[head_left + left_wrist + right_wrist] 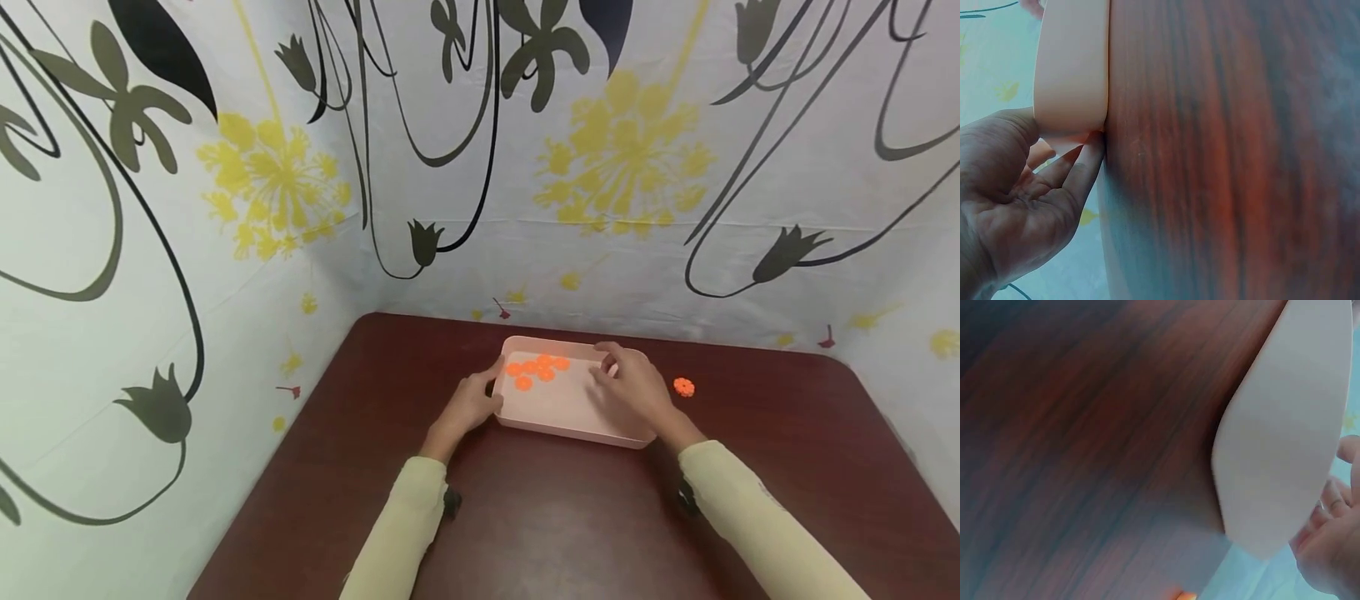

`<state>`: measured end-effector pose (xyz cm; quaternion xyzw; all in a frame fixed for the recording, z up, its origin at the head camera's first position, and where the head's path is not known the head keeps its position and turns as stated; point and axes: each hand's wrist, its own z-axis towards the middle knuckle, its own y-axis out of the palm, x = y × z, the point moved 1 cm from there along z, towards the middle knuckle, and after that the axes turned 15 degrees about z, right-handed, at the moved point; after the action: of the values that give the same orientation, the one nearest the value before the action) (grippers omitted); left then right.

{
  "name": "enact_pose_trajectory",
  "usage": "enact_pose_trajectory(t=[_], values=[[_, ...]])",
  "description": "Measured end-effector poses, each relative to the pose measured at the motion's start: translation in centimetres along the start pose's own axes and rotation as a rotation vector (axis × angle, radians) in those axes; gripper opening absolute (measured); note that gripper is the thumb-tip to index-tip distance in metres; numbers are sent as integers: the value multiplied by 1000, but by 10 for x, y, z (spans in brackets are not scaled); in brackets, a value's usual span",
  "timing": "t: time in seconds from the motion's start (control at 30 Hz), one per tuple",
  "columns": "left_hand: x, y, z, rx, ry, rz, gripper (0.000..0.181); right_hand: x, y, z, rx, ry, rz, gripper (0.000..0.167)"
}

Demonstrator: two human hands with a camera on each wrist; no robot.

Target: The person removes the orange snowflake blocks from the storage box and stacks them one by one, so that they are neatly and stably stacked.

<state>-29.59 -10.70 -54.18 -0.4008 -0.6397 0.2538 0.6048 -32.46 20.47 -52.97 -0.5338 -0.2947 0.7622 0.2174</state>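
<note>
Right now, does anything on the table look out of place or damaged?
Maybe one thing: an orange piece lies on the table, right of the tray, while other orange pieces lie inside it. No damage or spill is visible.

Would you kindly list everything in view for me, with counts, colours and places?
Tray: one, pale pink, on the table
Small round pieces: about seven, orange, inside the tray's left half
Scalloped piece: one visible, orange, right of the tray
Table: one, dark red-brown, beneath the tray
Floral wall covering: count unclear, white with grey, black and yellow print, behind and beside the table
Wrist devices: two, black, at the wrists
Sleeves: two, pale yellow, on the forearms
Left hand: one, bare, gripping the tray's left end
Right hand: one, bare, at the tray's right side; contents unclear
</note>
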Motion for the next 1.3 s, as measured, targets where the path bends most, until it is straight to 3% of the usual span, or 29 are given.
enact_pose_trajectory(t=[0.13,0.33,0.53,0.8,1.03,1.3], values=[[0,0,1,1,-10,5,79,-3,15,9,-61,-20,30,45],[0,0,0,1,-18,21,79,-11,32,16,-177,111,170,48],[0,0,0,11,-9,19,79,-23,48,25,-204,150,155,35],[-1,-1,1,7,-13,13,80,-27,62,28,-155,206,96,38],[1,0,2,16,-5,12,79,-25,63,27,-109,249,90,29],[0,1,2,14,-16,11,79,-29,70,28,-72,261,16,40]])
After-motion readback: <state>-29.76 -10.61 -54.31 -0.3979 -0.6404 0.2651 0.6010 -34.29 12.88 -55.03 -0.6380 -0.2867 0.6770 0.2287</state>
